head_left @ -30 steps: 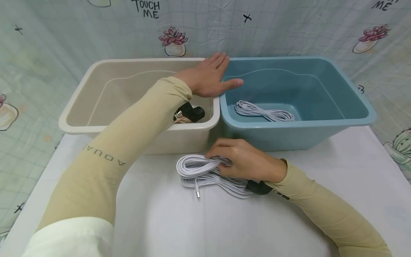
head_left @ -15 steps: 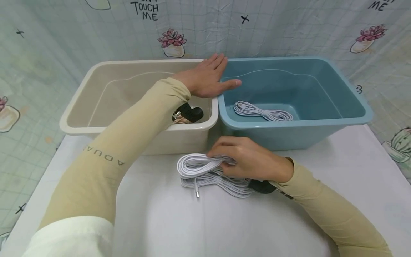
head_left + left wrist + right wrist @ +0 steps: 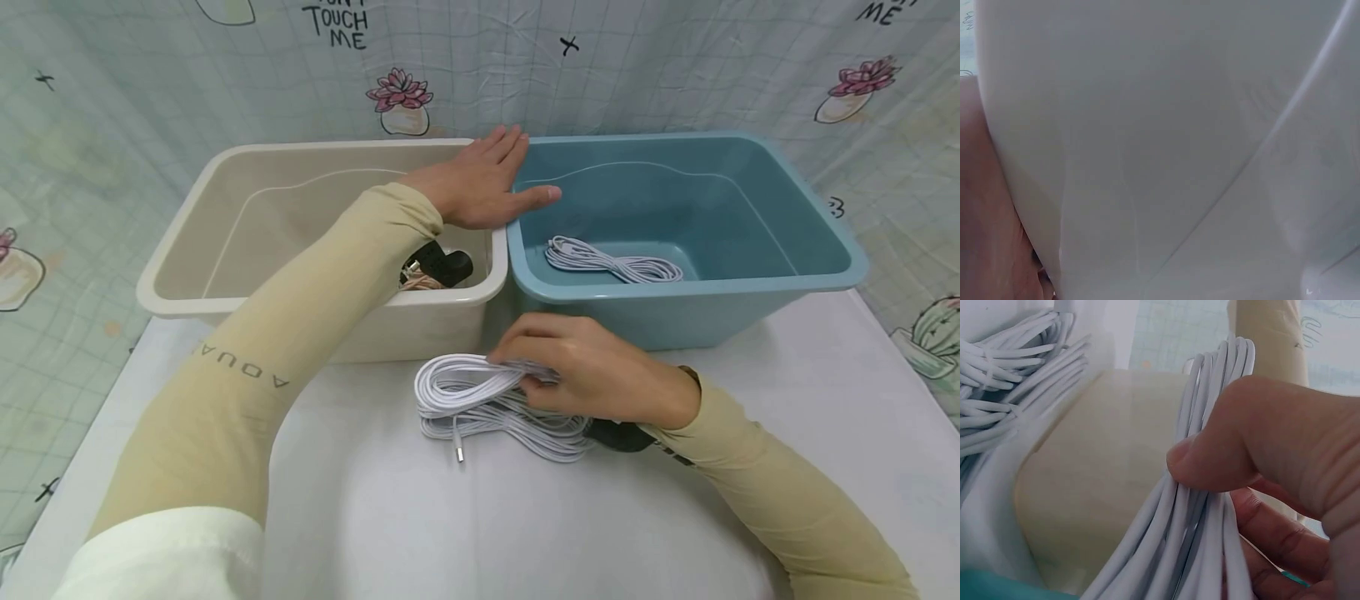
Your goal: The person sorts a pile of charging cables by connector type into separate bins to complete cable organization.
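Note:
My right hand [image 3: 592, 367] pinches a coiled white cable [image 3: 453, 387] between thumb and fingers, just in front of the bins. The right wrist view shows the thumb [image 3: 1210, 456] pressed across the cable's bundled strands [image 3: 1172, 519]. Under and beside it, more coiled white cable [image 3: 517, 429] lies on the table, and a small metal-tipped plug [image 3: 459, 450] points toward the front. My left hand [image 3: 480, 185] rests with straight fingers where the beige bin [image 3: 300, 150] and the blue bin [image 3: 600, 317] meet. Only part of that hand [image 3: 985, 206] shows in the left wrist view.
Another coiled white cable [image 3: 615, 261] lies in the blue bin. Inside the beige bin are a black object [image 3: 448, 265] and some copper-coloured strands [image 3: 422, 282], partly hidden by the left arm. A patterned cloth [image 3: 637, 75] hangs behind. The white table [image 3: 405, 517] extends toward the front.
The right hand has shifted slightly right and up, lifting its coil a little. The cable beneath stays on the table. My left hand has kept its place on the rims.

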The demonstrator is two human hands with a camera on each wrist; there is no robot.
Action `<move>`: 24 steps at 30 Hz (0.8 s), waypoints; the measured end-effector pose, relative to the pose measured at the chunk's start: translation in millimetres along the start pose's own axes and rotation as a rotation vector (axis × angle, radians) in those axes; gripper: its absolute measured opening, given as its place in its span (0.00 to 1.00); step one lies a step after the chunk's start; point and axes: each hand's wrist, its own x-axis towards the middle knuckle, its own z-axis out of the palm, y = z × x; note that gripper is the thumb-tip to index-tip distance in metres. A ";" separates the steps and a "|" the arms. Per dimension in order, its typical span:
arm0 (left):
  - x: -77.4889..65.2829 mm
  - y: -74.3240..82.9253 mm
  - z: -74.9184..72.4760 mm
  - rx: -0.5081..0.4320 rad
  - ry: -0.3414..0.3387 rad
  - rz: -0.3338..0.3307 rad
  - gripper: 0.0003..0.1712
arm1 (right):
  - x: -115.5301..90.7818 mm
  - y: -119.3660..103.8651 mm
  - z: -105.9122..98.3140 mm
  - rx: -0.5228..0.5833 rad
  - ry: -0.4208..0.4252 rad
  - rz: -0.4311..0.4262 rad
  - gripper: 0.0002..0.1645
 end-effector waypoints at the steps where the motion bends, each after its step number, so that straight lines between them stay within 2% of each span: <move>1: 0.4 0.1 0.1 0.001 0.000 0.003 0.55 | -0.3 -0.3 -1.2 -0.001 0.002 0.003 0.22; 10: 1.5 -0.8 0.8 0.004 0.012 0.024 0.55 | -3.1 -1.4 -9.0 -0.014 0.021 -0.016 0.23; 24: -0.4 0.6 -1.2 0.005 0.007 0.019 0.55 | -6.4 -7.9 -17.7 -0.017 0.046 -0.056 0.24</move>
